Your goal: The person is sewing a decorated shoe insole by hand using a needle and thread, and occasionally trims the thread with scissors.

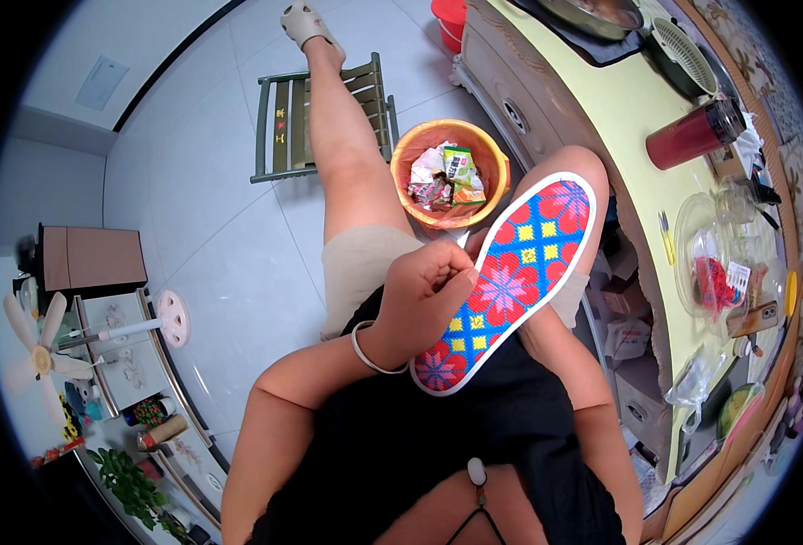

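Observation:
An embroidered insole (510, 286) with a white rim lies tilted over my lap, its face showing red and purple flowers, blue ground and yellow squares. My left hand (424, 295) is closed in a pinch at the insole's left edge, near the middle. Whatever sits between thumb and forefinger is too small to make out. From the right, my right hand (536, 329) goes behind the insole and holds it from below; its fingers are mostly hidden. A white bangle (365, 352) circles my left wrist.
Between my legs stands an orange bin (401, 186) with wrappers inside. My left leg extends over a folding stool (281, 127). Along the right runs a pale counter (633, 186) bearing a red bottle (692, 136), a clear plastic container (692, 236) and a phone (753, 320). A fan (40, 361) stands left.

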The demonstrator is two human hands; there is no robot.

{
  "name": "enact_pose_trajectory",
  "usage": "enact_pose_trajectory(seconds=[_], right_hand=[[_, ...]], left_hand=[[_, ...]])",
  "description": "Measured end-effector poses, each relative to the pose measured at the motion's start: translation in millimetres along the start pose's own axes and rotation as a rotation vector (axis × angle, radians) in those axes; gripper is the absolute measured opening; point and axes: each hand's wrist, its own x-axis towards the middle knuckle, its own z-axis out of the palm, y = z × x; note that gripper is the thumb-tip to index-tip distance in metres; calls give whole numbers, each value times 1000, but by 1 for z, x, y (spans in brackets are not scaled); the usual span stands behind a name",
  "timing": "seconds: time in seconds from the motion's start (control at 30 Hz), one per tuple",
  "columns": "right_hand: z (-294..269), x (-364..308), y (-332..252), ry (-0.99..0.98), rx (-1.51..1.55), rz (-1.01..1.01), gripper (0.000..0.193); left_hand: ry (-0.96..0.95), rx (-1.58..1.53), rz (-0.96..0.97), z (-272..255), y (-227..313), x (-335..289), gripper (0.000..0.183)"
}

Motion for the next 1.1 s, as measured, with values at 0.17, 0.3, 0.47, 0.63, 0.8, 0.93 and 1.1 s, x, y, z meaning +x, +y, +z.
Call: enact_pose_trajectory(seconds=[0.17, 0.3, 0.47, 0.63, 0.8, 0.93, 1.1], right_hand=[[-1, -1, -4, 13, -149, 0, 27], [-3, -2, -1, 88, -30, 32, 27], [-7, -4, -3, 93, -194, 8, 32], [16, -10, -20, 163, -280, -53, 38], [48, -17, -43, 136, -684, -288, 43], [63, -17, -53, 53, -929, -461, 32], [82, -13, -72, 92, -1219, -664, 13]], left_hand=[[33, 141, 69, 2, 2, -2, 5], [40, 250, 122, 2, 5, -1, 5], [-2, -18, -45, -4, 1, -1, 4], [14, -175, -84, -4, -3, 2, 6], [9, -247, -68, -6, -4, 2, 8], [15, -384, -114, -4, 0, 5, 8], [-184, -838, -172, -20, -2, 18, 19]])
